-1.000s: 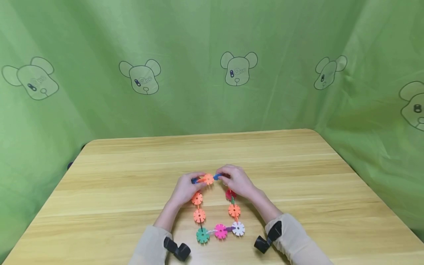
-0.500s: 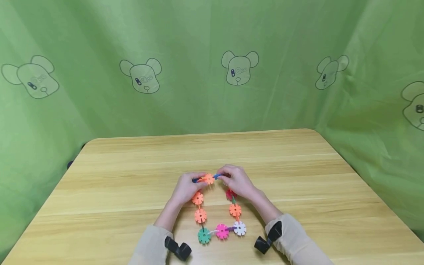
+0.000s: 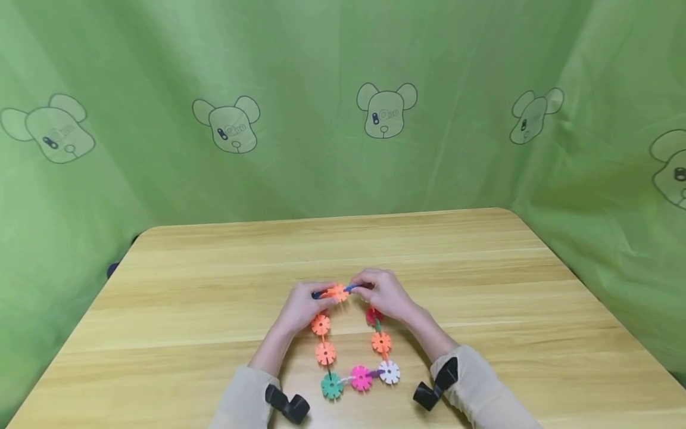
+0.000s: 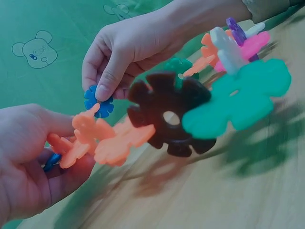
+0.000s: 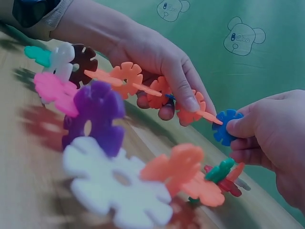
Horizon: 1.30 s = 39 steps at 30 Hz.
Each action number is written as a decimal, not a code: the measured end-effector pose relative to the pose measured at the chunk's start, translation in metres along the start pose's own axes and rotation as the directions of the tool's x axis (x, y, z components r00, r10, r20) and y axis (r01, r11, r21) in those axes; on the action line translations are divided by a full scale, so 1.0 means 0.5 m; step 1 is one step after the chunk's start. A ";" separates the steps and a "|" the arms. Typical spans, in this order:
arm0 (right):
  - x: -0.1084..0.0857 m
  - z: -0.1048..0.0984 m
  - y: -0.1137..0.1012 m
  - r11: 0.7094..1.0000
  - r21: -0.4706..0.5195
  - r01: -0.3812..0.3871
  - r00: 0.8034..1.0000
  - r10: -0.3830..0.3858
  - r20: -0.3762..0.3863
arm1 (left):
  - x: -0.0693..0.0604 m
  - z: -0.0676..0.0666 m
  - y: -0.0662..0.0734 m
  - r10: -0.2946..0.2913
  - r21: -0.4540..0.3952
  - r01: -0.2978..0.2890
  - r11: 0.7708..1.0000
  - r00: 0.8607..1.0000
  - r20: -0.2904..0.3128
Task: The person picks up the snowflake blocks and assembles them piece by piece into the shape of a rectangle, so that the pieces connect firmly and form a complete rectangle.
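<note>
Slotted plastic snowflake discs are joined edge to edge in a chain bent like a frame. At its far side my left hand (image 3: 302,305) pinches an orange snowflake disc (image 5: 187,115) between thumb and fingers. My right hand (image 3: 384,294) pinches a blue snowflake disc (image 5: 223,128), whose edge meets an orange disc at the left hand's side. Along the near side lie a green disc (image 3: 332,386), a pink disc (image 3: 361,378), a purple disc (image 5: 100,119) and a white disc (image 3: 389,372). A brown disc (image 4: 169,98) joins the left side. A red disc (image 3: 373,316) sits below my right hand, partly hidden.
The chain is over a wood-grain table (image 3: 214,256). Green curtains (image 3: 305,167) printed with bear heads stand behind and beside it. A black wrist camera (image 3: 289,405) is strapped to the left sleeve, another (image 3: 435,386) to the right.
The chain's near side has shifted slightly toward me and to the right. Both hands stay almost in place, still holding their discs. The blue disc has tilted a little.
</note>
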State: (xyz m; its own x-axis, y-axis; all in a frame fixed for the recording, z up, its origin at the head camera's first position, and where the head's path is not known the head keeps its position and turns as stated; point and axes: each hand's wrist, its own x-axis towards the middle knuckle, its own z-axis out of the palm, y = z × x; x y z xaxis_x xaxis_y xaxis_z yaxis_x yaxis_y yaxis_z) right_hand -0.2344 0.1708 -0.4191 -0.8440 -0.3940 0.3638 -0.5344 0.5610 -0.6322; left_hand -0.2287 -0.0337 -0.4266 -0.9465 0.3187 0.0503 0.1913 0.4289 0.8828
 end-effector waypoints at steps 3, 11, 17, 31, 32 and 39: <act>0.000 0.000 -0.005 1.000 -0.004 -0.005 1.000 0.005 0.006 | 0.000 0.002 -0.001 -0.007 0.008 0.007 1.000 1.000 0.009; 0.002 -0.021 0.005 0.992 0.034 -0.118 0.991 0.115 0.062 | 0.001 0.004 -0.002 -0.033 0.004 0.033 0.999 0.999 0.013; -0.006 -0.047 0.041 0.957 0.041 -0.286 0.956 0.282 0.085 | 0.000 0.003 -0.004 -0.036 0.018 0.036 0.999 0.999 0.006; -0.013 -0.035 0.052 0.918 0.111 -0.382 0.909 0.351 0.224 | 0.000 0.002 -0.007 -0.025 -0.006 0.025 1.000 1.000 0.019; -0.013 -0.035 0.051 0.909 0.130 -0.397 0.905 0.363 0.223 | 0.000 0.002 -0.008 -0.024 -0.002 0.024 1.000 1.000 0.021; -0.005 -0.043 0.040 0.869 0.237 -0.433 0.899 0.398 0.185 | 0.000 0.000 -0.007 -0.022 0.009 0.022 1.000 1.000 0.020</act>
State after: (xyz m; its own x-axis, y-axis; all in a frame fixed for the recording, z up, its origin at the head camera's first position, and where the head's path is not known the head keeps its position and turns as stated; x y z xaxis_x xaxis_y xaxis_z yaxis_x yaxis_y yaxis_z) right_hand -0.2438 0.1987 -0.4180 -0.9626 -0.2659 -0.0510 -0.0881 0.4858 -0.8696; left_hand -0.2292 -0.0352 -0.4295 -0.9452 0.3259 0.0214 0.1728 0.4434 0.8795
